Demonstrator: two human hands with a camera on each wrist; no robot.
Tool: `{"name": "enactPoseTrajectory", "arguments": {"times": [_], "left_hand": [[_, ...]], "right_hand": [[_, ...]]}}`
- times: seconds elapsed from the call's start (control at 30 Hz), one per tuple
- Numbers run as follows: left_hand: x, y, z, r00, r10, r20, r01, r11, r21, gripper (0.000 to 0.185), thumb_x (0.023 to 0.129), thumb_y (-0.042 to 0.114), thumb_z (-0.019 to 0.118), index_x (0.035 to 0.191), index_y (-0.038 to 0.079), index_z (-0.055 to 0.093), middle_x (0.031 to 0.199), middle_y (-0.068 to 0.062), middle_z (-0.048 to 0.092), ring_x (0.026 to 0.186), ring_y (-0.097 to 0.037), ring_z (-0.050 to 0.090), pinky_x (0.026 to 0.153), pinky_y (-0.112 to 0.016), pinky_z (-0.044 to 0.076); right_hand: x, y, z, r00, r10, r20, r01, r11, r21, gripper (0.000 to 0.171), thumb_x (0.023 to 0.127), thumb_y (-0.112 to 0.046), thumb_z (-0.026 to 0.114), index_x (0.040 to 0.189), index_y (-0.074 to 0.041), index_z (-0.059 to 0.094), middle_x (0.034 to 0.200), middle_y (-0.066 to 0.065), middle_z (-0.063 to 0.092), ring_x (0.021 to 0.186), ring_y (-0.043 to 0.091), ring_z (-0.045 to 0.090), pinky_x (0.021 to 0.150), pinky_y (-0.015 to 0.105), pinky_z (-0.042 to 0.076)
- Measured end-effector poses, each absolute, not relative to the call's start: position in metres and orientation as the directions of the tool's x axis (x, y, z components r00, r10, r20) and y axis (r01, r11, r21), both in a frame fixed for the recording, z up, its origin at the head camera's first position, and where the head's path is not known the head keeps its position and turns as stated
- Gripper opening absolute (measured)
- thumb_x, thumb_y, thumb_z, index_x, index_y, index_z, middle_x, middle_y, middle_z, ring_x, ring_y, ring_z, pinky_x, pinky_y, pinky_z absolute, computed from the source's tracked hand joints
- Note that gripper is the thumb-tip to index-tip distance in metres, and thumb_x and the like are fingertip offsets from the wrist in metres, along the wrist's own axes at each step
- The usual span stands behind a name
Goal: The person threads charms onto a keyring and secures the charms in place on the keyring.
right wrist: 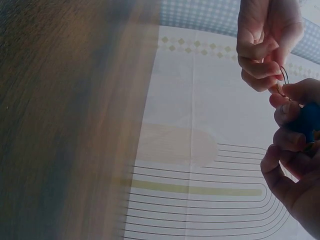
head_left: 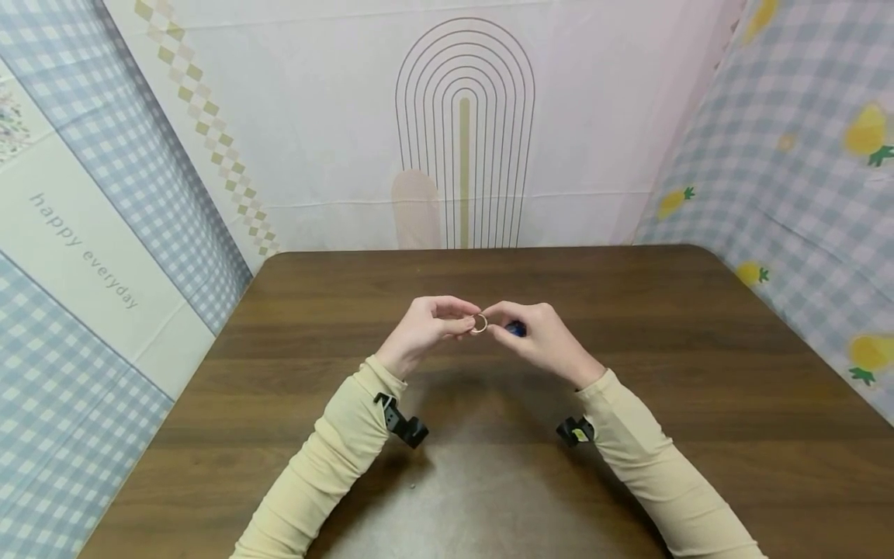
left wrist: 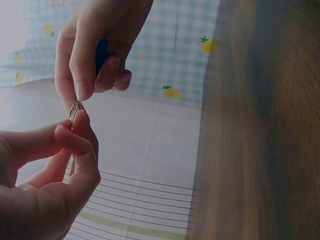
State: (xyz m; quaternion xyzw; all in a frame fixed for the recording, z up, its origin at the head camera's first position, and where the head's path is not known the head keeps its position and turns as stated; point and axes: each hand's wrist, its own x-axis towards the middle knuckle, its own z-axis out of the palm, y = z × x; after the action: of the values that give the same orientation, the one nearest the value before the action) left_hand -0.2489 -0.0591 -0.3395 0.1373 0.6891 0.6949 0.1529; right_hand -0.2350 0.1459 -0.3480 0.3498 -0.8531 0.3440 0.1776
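Above the middle of the table, my left hand (head_left: 424,332) pinches a thin metal key ring (head_left: 486,324) between thumb and fingers. Seen edge-on in the left wrist view, the ring (left wrist: 74,113) shows two loops slightly apart. My right hand (head_left: 543,335) has its thumb and index fingertips at the ring's other side. Curled in the right hand's other fingers is a small rounded blue object (right wrist: 306,121), with a bit of yellow showing in the right wrist view. Fingers cover most of it, and I cannot tell its kind.
The brown wood-grain table (head_left: 335,287) spreads out beneath both hands. A white cloth with an arch pattern (head_left: 594,116) hangs behind it, with checked cloths at both sides. Black camera mounts (head_left: 401,421) sit on both sleeved wrists.
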Motion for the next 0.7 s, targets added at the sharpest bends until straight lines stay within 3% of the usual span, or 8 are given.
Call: {"name": "enactPoseTrajectory", "arguments": {"times": [0.33,0.57,0.7], "left_hand": [[-0.2503,-0.0571,-0.3428,-0.903,0.429,0.014,0.038,0.047,0.998,0.025,0.094,0.001,0.058,0.115,-0.011,0.062,0.078,0.009,0.066,0.077,-0.004,0.062,0.076,-0.022,0.051],[-0.2485,-0.055,-0.3414,-0.92,0.392,-0.002,0.006,0.019,1.0,0.029,0.087,-0.005,0.063,0.116,-0.008,0.058,0.082,0.004,0.067,0.079,-0.008,0.065,0.074,-0.025,0.051],[-0.2492,-0.0533,-0.3426,-0.939,0.343,0.006,0.004,-0.007,1.0,0.027,0.086,-0.007,0.064,0.112,-0.008,0.059,0.082,0.001,0.07,0.077,-0.007,0.067,0.075,-0.026,0.053]], "right_hand": [[-0.2357,0.1453,-0.3502,-0.703,-0.472,0.532,-0.709,0.531,-0.464,0.009,0.087,-0.005,0.066,0.094,-0.009,0.072,0.077,0.002,0.072,0.067,0.004,0.061,0.063,0.023,0.051],[-0.2366,0.1441,-0.3506,-0.719,-0.457,0.524,-0.693,0.533,-0.485,0.017,0.088,-0.005,0.067,0.104,-0.009,0.068,0.064,-0.002,0.064,0.056,0.002,0.049,0.054,0.019,0.04],[-0.236,0.1445,-0.3497,-0.716,-0.454,0.53,-0.695,0.534,-0.482,0.018,0.087,-0.006,0.068,0.104,-0.01,0.069,0.064,-0.002,0.065,0.055,0.001,0.049,0.053,0.02,0.04]]}}
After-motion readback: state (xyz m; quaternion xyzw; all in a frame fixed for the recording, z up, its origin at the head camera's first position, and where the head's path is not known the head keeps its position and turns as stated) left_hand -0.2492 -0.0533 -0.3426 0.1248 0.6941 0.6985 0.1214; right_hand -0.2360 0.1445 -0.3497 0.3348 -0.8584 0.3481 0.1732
